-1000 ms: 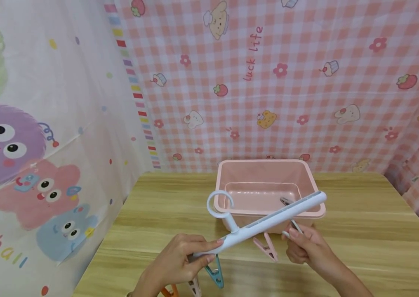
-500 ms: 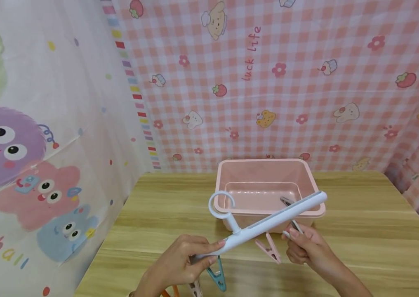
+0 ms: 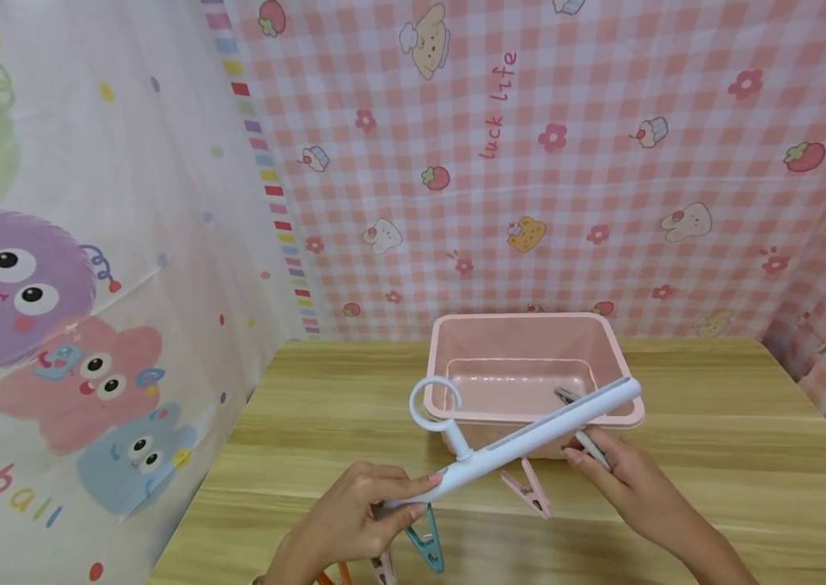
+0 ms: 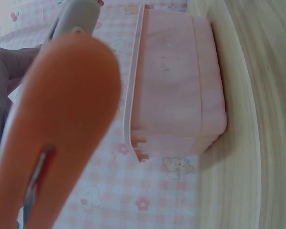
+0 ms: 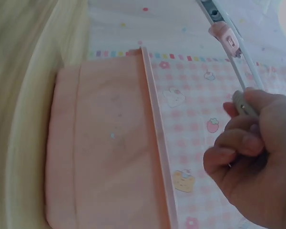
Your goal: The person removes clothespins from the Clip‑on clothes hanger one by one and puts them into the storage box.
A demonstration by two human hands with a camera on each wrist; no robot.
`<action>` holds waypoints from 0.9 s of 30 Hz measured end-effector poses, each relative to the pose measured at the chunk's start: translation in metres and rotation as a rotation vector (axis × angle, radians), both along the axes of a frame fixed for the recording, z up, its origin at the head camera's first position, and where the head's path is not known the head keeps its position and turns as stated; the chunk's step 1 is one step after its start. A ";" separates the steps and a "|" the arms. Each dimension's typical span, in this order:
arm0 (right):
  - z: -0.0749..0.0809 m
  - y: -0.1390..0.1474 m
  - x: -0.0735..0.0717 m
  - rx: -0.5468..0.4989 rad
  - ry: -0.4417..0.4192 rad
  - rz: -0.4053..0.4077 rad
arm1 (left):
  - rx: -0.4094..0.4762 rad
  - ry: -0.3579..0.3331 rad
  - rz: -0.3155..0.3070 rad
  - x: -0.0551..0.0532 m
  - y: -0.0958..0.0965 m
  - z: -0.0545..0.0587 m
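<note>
A light blue hanger (image 3: 523, 440) with a round hook slants upward to the right in the head view. My left hand (image 3: 350, 512) grips its lower left end. From the bar hang a pink clothespin (image 3: 540, 491), a teal clothespin (image 3: 436, 556), a beige one (image 3: 384, 569) and an orange one (image 4: 71, 105), which looms large in the left wrist view. Below the bar's right part, my right hand (image 3: 636, 487) pinches a grey clothespin (image 3: 593, 449) between thumb and fingers. It meets the bar in the right wrist view; whether it bites on the bar, I cannot tell.
Behind the hanger, a pink plastic bin (image 3: 523, 320) stands on the wooden table (image 3: 720, 422). Inside lies another grey clothespin (image 3: 565, 395), partly hidden by the bar. A pink checked cloth (image 3: 552, 187) covers the wall at the back.
My right hand has turned and risen slightly, bringing the grey clothespin up to the bar's underside. The left hand and hanger stay nearly still.
</note>
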State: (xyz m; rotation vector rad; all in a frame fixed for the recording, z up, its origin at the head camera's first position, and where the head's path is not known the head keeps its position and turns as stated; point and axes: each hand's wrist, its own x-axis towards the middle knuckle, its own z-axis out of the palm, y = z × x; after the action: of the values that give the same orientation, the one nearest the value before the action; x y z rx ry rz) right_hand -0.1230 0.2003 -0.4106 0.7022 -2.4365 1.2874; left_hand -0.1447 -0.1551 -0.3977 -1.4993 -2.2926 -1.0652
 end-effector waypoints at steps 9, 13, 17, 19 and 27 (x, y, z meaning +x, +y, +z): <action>0.002 0.003 -0.006 0.369 0.349 -0.249 | -0.005 -0.032 -0.001 0.000 0.001 -0.001; 0.000 0.004 -0.011 0.477 0.523 -0.343 | 0.003 -0.058 -0.001 -0.001 0.001 -0.002; -0.002 0.006 -0.019 0.537 0.741 -0.435 | 0.023 -0.077 -0.008 -0.001 0.000 -0.004; -0.002 0.008 -0.021 0.532 0.783 -0.457 | 0.037 -0.100 -0.003 0.000 -0.002 -0.005; -0.001 0.010 -0.023 0.467 0.757 -0.432 | 0.022 -0.069 0.033 -0.001 -0.006 -0.006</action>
State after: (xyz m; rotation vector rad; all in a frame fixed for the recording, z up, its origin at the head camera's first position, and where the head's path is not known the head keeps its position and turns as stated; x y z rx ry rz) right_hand -0.1458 0.2100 -0.4118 0.5749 -2.0598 0.2067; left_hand -0.1460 -0.1613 -0.4041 -1.4332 -2.3347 -1.1476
